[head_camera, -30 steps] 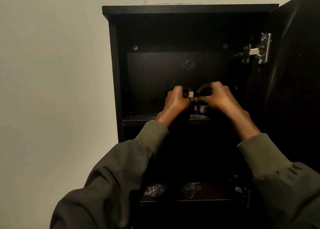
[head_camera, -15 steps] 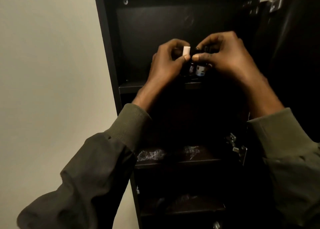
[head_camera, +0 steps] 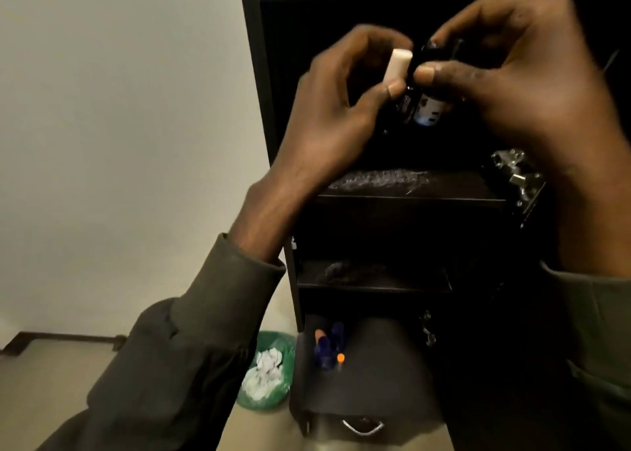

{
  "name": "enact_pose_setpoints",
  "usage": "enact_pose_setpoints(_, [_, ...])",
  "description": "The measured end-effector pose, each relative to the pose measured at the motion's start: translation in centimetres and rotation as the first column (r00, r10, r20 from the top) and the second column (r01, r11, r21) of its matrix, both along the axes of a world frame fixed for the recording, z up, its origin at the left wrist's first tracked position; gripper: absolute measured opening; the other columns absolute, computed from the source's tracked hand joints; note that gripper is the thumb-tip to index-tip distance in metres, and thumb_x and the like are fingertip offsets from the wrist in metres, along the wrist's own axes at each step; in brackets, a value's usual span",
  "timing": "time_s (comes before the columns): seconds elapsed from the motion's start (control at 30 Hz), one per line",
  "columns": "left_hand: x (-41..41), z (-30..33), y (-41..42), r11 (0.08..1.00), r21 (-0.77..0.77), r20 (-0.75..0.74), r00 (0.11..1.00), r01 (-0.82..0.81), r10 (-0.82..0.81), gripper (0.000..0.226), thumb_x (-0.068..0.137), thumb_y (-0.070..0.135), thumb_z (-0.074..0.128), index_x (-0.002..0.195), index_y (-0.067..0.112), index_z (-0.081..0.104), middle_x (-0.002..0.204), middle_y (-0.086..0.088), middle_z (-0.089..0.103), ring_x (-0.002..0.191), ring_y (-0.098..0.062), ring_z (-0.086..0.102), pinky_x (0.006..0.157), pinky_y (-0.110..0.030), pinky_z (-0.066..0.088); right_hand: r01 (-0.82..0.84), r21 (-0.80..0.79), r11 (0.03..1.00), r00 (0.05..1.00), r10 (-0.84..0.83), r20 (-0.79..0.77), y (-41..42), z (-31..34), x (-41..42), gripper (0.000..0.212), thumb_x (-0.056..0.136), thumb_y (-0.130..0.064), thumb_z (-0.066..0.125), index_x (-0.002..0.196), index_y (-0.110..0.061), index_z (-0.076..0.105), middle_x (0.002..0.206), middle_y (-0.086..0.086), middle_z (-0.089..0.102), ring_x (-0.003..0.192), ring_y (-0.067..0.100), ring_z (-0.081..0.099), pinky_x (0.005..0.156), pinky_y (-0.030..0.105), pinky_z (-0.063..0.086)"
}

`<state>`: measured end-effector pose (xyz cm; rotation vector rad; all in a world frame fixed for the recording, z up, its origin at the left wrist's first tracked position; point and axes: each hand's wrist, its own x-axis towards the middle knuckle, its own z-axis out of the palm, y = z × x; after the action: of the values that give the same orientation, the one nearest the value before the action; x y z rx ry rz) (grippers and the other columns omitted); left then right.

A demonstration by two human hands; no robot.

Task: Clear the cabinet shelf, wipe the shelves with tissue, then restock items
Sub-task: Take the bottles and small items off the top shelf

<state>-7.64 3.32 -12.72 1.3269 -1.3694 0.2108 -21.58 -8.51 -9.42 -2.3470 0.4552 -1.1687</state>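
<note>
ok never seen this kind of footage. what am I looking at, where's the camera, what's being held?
There is no machine here. A person wears one wide-angle camera on the head, looking forward and down, so all you see is their two arms in dark green sleeves.

In front stands a dark cabinet with its door open and dusty-looking shelves.

The left hand pinches a small white cap-like piece. The right hand grips small dark bottles; how many is hard to tell.

Lower down, an open drawer holds small blue and orange items, too blurred to name. On the floor beside it is a green bin with crumpled white tissue inside.
</note>
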Motion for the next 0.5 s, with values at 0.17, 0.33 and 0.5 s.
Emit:
enact_pose_setpoints(0.17, [-0.3,-7.0,1.8,0.989,0.148,-0.156,0.987,-0.006,0.029,0.025,0.092,0.005,0.064,0.117,0.008,0.063,0.108,0.003,0.068,0.100,-0.010,0.067,0.086,-0.031,0.057,-0.080,0.187,0.979,0.992,0.097,-0.081,1.1,-7.4,0.4,0.022,0.081,-0.023,0.076,0.101,-0.024,0.067,0.097,-0.007,0.070,0.085,0.002,0.069,0.072,0.030,0.060])
enact_pose_setpoints(0.33, [-1.1,-12.4,2.9,0.964,0.265,-0.263,0.963,0.009,0.063,0.027,0.093,0.005,0.063,0.118,0.013,0.063,0.109,0.006,0.068,0.101,-0.009,0.067,0.088,-0.038,0.057,-0.088,0.294,0.952,0.981,0.134,-0.141,2.0,-13.7,0.5,0.020,0.079,-0.021,0.079,0.094,-0.027,0.068,0.095,-0.010,0.070,0.089,0.000,0.066,0.077,0.031,0.059])
enact_pose_setpoints(0.5, [-1.1,-17.9,3.6,0.931,0.364,-0.325,0.939,0.015,0.112,0.026,0.090,0.004,0.065,0.113,0.017,0.065,0.105,0.008,0.068,0.093,-0.013,0.067,0.084,-0.038,0.057,-0.119,0.414,0.902,0.966,0.202,-0.163,2.6,-19.7,0.6,0.020,0.079,-0.015,0.078,0.094,-0.025,0.069,0.091,-0.010,0.071,0.087,0.002,0.067,0.076,0.032,0.058])
